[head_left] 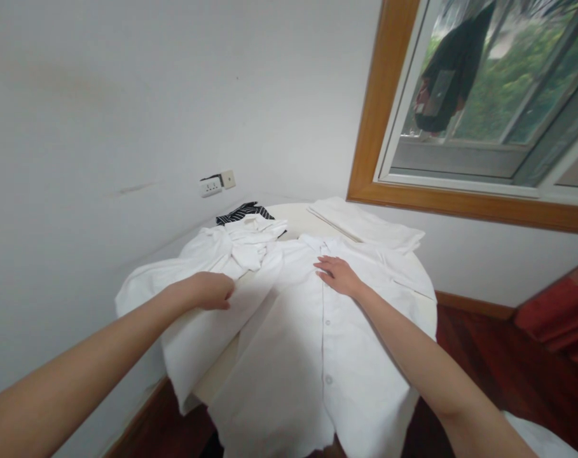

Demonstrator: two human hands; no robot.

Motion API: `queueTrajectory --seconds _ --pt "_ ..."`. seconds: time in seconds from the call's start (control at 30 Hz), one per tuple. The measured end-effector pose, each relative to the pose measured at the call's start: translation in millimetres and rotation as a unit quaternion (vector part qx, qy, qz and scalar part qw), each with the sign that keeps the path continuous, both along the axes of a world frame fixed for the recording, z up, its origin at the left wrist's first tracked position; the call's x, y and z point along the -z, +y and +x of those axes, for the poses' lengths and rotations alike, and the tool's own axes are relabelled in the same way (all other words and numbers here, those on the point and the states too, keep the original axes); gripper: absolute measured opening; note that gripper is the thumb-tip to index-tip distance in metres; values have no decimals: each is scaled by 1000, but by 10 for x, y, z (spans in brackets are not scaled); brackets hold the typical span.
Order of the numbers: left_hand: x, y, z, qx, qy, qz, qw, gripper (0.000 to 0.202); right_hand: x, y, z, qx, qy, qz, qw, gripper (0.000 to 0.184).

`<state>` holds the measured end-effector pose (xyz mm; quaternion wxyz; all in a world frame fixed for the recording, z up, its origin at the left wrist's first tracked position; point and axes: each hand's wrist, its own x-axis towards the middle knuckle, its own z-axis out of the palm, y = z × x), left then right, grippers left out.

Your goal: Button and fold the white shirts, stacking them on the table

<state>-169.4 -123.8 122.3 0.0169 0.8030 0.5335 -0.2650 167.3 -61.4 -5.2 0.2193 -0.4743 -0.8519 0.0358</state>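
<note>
A white button-up shirt [289, 343] lies front side up over a round table, its collar toward the far side and its hem hanging over the near edge. My left hand [215, 291] has its fingers curled at the edge of the left-hand sleeve [207, 343], seemingly pinching the cloth; the fingertips are partly hidden. That sleeve stretches down over the table edge. On the upper front of the shirt, by the buttons below the collar, my right hand [339, 275] rests flat with fingers apart.
A heap of white clothing [222, 245] lies at the back left beside a black striped cloth [245, 212]. Folded white fabric [365, 222] sits at the back right of the table [295, 216]. Walls with a socket [211, 186] and a wood-framed window stand behind.
</note>
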Motion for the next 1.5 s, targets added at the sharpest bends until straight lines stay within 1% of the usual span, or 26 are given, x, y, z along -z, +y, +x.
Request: queueTrajectory --seconds 0.07,0.13,0.2,0.23,0.3,0.37,0.43,0.5,0.53,0.57,0.63,0.67,0.7,0.77,0.83,0.87,0.9,0.97,1.03,1.1,1.17,1.23,1.3,1.37,1.43,1.5 --pt "-15 -13 -71 -2 -26 -9 1000 17 -7 -1 1 -2 1 1 1000 39" --pt "-66 2 -120 -2 -85 -46 995 25 -9 -1 4 -5 4 4 1000 38" --pt "-179 47 -105 6 -152 -78 985 35 -3 1 9 -8 10 7 1000 37" --pt "-260 79 -60 14 -176 -80 981 39 4 4 11 -9 13 9 1000 37" --pt "-449 156 118 37 -200 -54 978 43 22 13 13 -10 21 11 1000 36" --pt "-620 235 414 52 -208 -38 976 46 38 23 14 -13 31 12 999 36" --pt "-697 306 791 44 -224 -32 973 46 44 33 19 -19 48 11 999 36" --pt "-640 369 1184 12 -240 -33 970 45 36 46 37 -25 89 3 996 34" --pt "-564 400 1363 -7 -251 -40 967 44 29 55 52 -21 122 -2 992 34" --pt "-468 432 1517 -6 -262 -62 963 43 21 65 71 -9 161 -10 987 35" --pt "-251 503 1719 51 -299 -99 948 36 7 87 115 30 242 -28 969 37" --pt "-150 547 1757 80 -316 -87 941 32 1 96 137 48 276 -39 959 39" --pt "-61 598 1751 92 -330 -64 937 30 -4 102 155 58 302 -51 950 40" --pt "75 726 1625 93 -350 12 932 32 -15 102 174 58 327 -75 940 42" --pt "171 877 1389 82 -356 105 925 35 -37 84 165 47 324 -86 941 44" --pt "214 952 1252 87 -346 159 921 35 -59 67 152 40 319 -87 943 45" --pt "254 1019 1112 99 -332 200 917 35 -90 45 134 31 316 -88 944 46" --pt "328 1118 853 135 -304 246 910 34 -194 -18 94 1 317 -98 943 47" --pt "386 1160 651 166 -282 260 908 33 -354 -109 55 -48 307 -136 941 47" --pt "421 1164 521 189 -265 260 909 32 -550 -224 16 -114 263 -191 939 46" --pt "441 1162 458 208 -255 253 910 32 -740 -348 -30 -177 199 -224 938 42" --pt "459 1179 450 227 -254 241 908 35 -888 -463 -87 -212 142 -223 941 38" --pt "481 1220 480 244 -254 231 907 38 -978 -561 -154 -226 105 -204 947 35" --pt "495 1272 531 259 -239 225 908 39 -1026 -643 -218 -235 82 -179 952 34" --pt "481 1321 584 272 -206 217 915 34 -1055 -712 -259 -250 61 -161 953 34" --pt "428 1361 613 277 -171 205 923 27 -1085 -769 -256 -263 38 -154 952 33"
